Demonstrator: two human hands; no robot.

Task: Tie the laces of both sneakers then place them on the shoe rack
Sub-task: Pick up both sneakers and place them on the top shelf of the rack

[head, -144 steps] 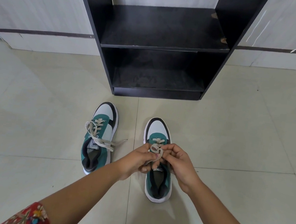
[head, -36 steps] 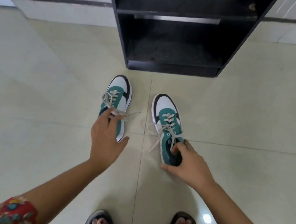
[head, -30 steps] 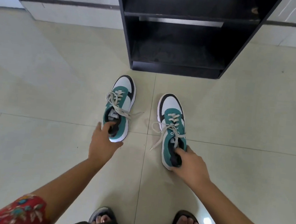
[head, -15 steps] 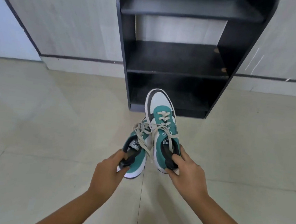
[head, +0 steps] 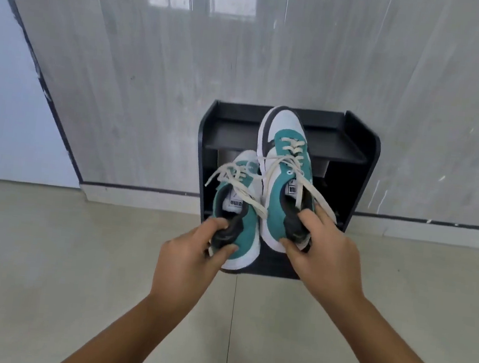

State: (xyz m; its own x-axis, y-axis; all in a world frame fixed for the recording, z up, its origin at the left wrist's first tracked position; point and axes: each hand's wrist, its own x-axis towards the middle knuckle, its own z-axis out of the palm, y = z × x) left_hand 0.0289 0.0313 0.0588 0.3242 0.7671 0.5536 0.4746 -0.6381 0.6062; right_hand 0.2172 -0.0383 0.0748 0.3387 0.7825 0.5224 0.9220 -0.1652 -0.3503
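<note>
Head view | left hand (head: pixel 185 260) fingers pinch left sneaker (head: pixel 236 210) heel | right hand (head: pixel 326 257) grips right sneaker (head: pixel 285 174) | shoe rack (head: pixel 365 153) partly hidden

A pale grey streaked wall (head: pixel 154 83) with a dark baseboard strip (head: pixel 140 189) along its foot; below it, glossy cream floor tiles (head: pixel 46 264); left of the wall, a light blue panel (head: pixel 1 97).

Both sneakers, left (head: pixel 236 210) and right (head: pixel 287 174), off floor (previously standing there), now mid-frame before rack (head: pixel 364 165), gripped at heels.
</note>
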